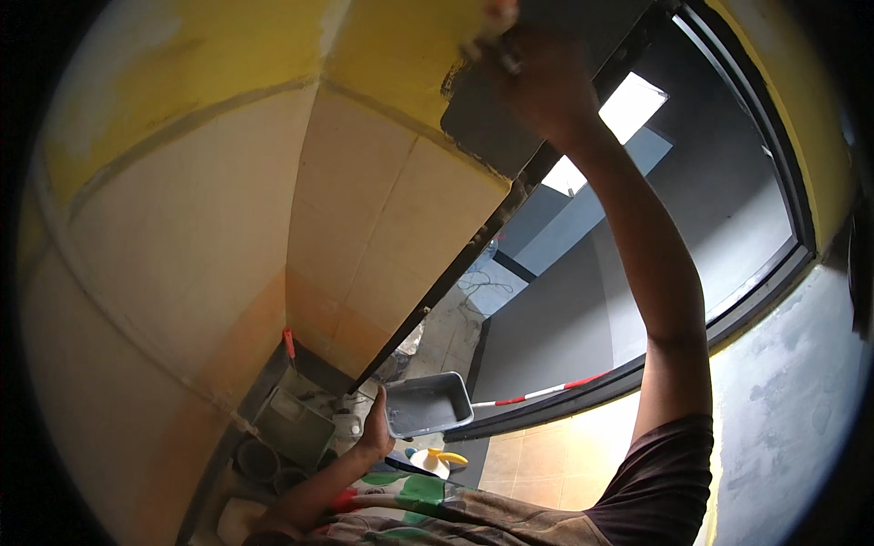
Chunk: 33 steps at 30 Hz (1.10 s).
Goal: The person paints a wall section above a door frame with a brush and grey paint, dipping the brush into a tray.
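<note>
My left hand (377,428) grips the side of a rectangular grey plastic tub (429,404) with grey paint in it, low in front of my body. My right hand (539,75) is raised at the top of the view, closed on a blurred tool with an orange end, probably a paintbrush. It is at a dark grey painted patch (481,123) with a ragged edge against the yellow wall (389,48), beside the dark door frame. The tool's tip is too blurred to make out.
Beige tiles (362,205) cover the lower wall. Below stand a green container (293,426), dark buckets (257,461) and a white container with a yellow handle (431,463). A red-handled tool (289,342) leans in the corner. A red-and-white pole (539,394) lies by the doorway.
</note>
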Each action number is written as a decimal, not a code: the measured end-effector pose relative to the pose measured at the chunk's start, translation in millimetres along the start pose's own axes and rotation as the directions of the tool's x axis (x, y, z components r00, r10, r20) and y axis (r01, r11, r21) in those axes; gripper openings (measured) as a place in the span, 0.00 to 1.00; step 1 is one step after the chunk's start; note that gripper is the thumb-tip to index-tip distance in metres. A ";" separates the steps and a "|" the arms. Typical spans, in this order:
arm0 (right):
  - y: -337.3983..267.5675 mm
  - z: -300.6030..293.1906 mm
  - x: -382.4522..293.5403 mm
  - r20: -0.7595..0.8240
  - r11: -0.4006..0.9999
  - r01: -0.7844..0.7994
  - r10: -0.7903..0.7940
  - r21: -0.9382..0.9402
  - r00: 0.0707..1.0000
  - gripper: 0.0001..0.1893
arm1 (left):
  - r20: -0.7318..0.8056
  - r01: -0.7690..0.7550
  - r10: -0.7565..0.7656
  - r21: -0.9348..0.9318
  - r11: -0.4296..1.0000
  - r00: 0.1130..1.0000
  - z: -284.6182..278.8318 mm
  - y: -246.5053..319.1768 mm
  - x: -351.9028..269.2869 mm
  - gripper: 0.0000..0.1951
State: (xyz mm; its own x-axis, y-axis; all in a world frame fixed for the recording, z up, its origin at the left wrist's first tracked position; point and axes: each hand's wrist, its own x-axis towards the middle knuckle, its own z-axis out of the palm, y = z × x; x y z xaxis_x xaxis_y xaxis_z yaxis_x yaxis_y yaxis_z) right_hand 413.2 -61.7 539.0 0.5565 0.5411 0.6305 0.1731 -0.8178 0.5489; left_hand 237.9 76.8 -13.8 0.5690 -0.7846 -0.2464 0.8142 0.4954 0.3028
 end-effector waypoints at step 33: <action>86.3 -79.6 116.3 -0.178 0.857 0.165 -0.283 -0.487 0.943 0.11 | -0.009 -0.063 0.063 -0.004 0.998 0.998 -3.4 5.1 -9.6 0.34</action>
State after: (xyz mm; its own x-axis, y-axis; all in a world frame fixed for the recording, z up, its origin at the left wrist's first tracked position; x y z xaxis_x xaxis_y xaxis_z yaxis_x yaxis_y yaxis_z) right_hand 428.2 -53.7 703.4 0.3313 0.7761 0.5366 -0.1554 -0.5161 0.8423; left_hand 237.0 88.1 -13.0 0.6203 -0.7483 -0.2351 0.7770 0.5454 0.3143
